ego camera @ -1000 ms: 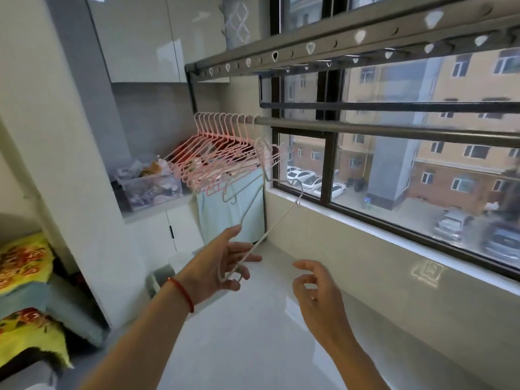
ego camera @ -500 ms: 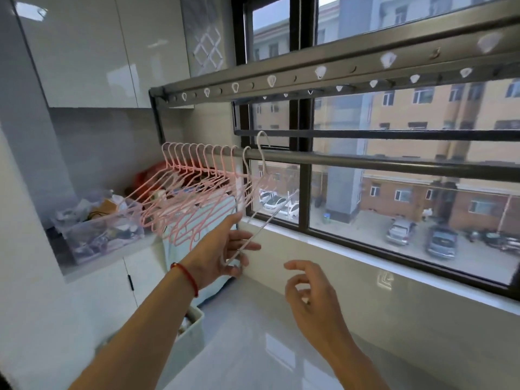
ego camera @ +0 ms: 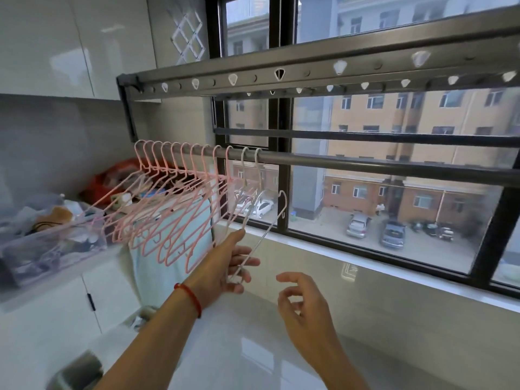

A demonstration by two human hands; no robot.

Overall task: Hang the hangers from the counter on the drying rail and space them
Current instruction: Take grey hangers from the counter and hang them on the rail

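Note:
Several pink hangers (ego camera: 174, 209) hang in a tight row at the left end of the dark drying rail (ego camera: 365, 166). Two white hangers (ego camera: 254, 175) hook over the rail just right of them. My left hand (ego camera: 225, 266), with a red string on the wrist, pinches the lower end of a white hanger (ego camera: 263, 235) below the rail. That hanger's hook, at its top, is in the air under the rail and touches nothing. My right hand (ego camera: 301, 302) floats lower right of it with loosely curled fingers and holds nothing.
A white counter (ego camera: 253, 347) runs below the window sill (ego camera: 394, 280). A perforated upper rack bar (ego camera: 281, 74) spans overhead. A clear box of clutter (ego camera: 47, 243) sits on a shelf at the left, and light blue cloth (ego camera: 174, 249) hangs behind the pink hangers.
The view has swung up and left toward the rail. My left hand rose with the white hanger, whose hook now sits right of the hung ones. My right hand stayed empty.

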